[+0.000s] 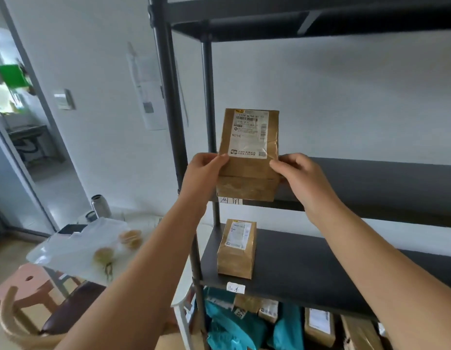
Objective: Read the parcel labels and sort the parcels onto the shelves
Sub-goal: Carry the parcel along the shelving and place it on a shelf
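Note:
A brown cardboard parcel [248, 170] with a white shipping label stands upright at the front left corner of the middle shelf [371, 183] of a black rack. My left hand [206, 170] grips its left side and my right hand [299, 173] grips its right side. A handwritten tag [229, 200] sticks to the shelf edge just under the parcel. A second brown labelled parcel [237, 248] lies on the shelf below [308, 269], above another handwritten tag [235, 288].
Under the lower shelf lie several teal bags [234, 327] and brown parcels [319, 327]. To the left a table [75, 248] holds plastic-wrapped food and a metal bottle [100, 206]. A pink stool [27, 284] and a chair stand near my left arm. A doorway opens at far left.

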The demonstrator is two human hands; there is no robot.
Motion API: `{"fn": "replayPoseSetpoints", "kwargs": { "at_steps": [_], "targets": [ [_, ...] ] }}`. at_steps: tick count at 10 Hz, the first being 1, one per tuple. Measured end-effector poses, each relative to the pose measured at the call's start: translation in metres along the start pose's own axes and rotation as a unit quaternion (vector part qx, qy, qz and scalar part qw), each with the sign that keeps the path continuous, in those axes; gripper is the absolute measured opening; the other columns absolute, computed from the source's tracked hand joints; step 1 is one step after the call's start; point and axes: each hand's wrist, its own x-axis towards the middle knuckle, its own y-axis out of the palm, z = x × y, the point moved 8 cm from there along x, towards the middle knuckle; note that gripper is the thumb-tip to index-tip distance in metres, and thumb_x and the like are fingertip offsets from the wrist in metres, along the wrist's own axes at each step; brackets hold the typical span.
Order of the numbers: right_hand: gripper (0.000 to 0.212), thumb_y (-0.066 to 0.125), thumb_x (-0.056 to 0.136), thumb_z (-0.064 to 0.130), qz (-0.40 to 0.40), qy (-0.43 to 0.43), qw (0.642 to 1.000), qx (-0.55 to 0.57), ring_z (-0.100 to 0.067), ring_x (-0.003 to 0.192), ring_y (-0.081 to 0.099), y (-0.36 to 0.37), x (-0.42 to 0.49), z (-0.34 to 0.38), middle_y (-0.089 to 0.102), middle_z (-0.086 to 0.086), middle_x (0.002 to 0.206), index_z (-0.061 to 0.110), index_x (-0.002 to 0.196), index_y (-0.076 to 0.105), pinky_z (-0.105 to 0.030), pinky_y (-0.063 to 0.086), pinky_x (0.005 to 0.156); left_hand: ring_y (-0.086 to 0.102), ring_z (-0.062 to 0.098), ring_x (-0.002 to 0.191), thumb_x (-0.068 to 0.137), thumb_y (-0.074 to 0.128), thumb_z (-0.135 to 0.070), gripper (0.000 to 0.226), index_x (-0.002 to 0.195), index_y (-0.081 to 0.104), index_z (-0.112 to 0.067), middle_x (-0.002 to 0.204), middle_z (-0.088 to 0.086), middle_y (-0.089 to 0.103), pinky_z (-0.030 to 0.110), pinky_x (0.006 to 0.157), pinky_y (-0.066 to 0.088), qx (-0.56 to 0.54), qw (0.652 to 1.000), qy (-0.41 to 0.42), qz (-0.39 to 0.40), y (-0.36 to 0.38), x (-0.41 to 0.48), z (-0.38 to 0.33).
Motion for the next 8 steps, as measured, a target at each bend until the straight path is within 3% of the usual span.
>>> {"fn": "replayPoseSetpoints", "kwargs": {
  "at_steps": [1,2,3,4,5,6,7,8],
  "targets": [
    [0.025,0.059,0.093,0.038,-0.013,0.014,1.0,-0.01,-0.018,0.097,0.063,0.011,0.022,0.004,0.069,0.0,0.104,0.017,0.105,0.067,-0.023,0.046,0.07,0.066,0.02,0.099,0.093,0.06,-0.031,0.036,0.124,0.062,-0.013,0.114,0.006,0.069,0.034,0.089,0.055,0.006,0.999,-0.001,0.04,0.005,0.032,-0.001],
    [0.029,0.058,0.093,0.041,-0.014,0.049,0.999,-0.015,-0.02,0.1,0.063,0.024,0.043,0.0,0.071,-0.001,0.105,0.017,0.103,0.071,-0.029,0.049,0.08,0.066,0.027,0.108,0.087,0.055,-0.038,0.039,0.118,0.065,-0.016,0.115,0.009,0.071,0.046,0.101,0.05,0.021,0.998,-0.004,0.066,0.009,0.056,-0.002],
    [0.024,0.059,0.092,0.042,-0.019,0.073,0.997,0.0,-0.021,0.104,0.064,0.032,0.061,-0.009,0.071,-0.001,0.106,0.022,0.095,0.071,-0.039,0.049,0.099,0.066,0.029,0.106,0.083,0.048,-0.043,0.034,0.101,0.068,-0.023,0.109,0.008,0.072,0.048,0.101,0.049,0.048,0.994,-0.008,0.095,0.016,0.073,0.001],
    [0.028,0.059,0.092,0.04,-0.042,0.08,0.996,0.01,-0.024,0.11,0.063,0.037,0.071,-0.016,0.071,-0.003,0.114,0.017,0.101,0.072,-0.045,0.045,0.105,0.066,0.027,0.104,0.091,0.045,-0.045,0.041,0.115,0.066,-0.02,0.111,0.007,0.071,0.044,0.098,0.051,0.061,0.99,-0.025,0.123,0.022,0.089,0.013],
    [0.042,0.055,0.095,0.041,-0.047,0.087,0.995,-0.015,-0.025,0.123,0.055,0.041,0.069,-0.019,0.063,-0.004,0.131,0.014,0.126,0.064,-0.044,0.04,0.109,0.059,0.028,0.115,0.101,0.036,-0.042,0.045,0.133,0.057,-0.02,0.128,0.008,0.064,0.038,0.093,0.047,0.096,0.985,-0.028,0.137,0.03,0.097,0.024],
    [0.04,0.051,0.099,0.035,-0.052,0.079,0.995,-0.034,-0.022,0.119,0.055,0.044,0.064,-0.015,0.062,-0.002,0.126,0.013,0.131,0.061,-0.033,0.041,0.098,0.053,0.031,0.125,0.105,0.029,-0.038,0.048,0.144,0.048,-0.019,0.141,0.01,0.056,0.039,0.099,0.044,0.129,0.981,-0.003,0.143,0.031,0.102,0.024],
    [0.034,0.05,0.101,0.028,-0.043,0.064,0.995,-0.057,-0.017,0.106,0.055,0.047,0.063,-0.014,0.062,-0.003,0.121,0.012,0.129,0.061,-0.028,0.039,0.086,0.055,0.03,0.123,0.103,0.029,-0.047,0.054,0.147,0.045,-0.02,0.141,0.01,0.057,0.037,0.096,0.045,0.137,0.982,0.001,0.131,0.029,0.106,0.029],
    [0.043,0.05,0.1,0.029,-0.06,0.056,0.992,-0.092,-0.023,0.123,0.053,0.047,0.056,-0.011,0.056,-0.006,0.138,0.012,0.139,0.051,-0.03,0.041,0.089,0.053,0.032,0.127,0.102,0.029,-0.051,0.06,0.151,0.036,-0.017,0.146,0.011,0.051,0.038,0.094,0.045,0.171,0.978,0.016,0.116,0.027,0.103,0.032]
  ]
}}
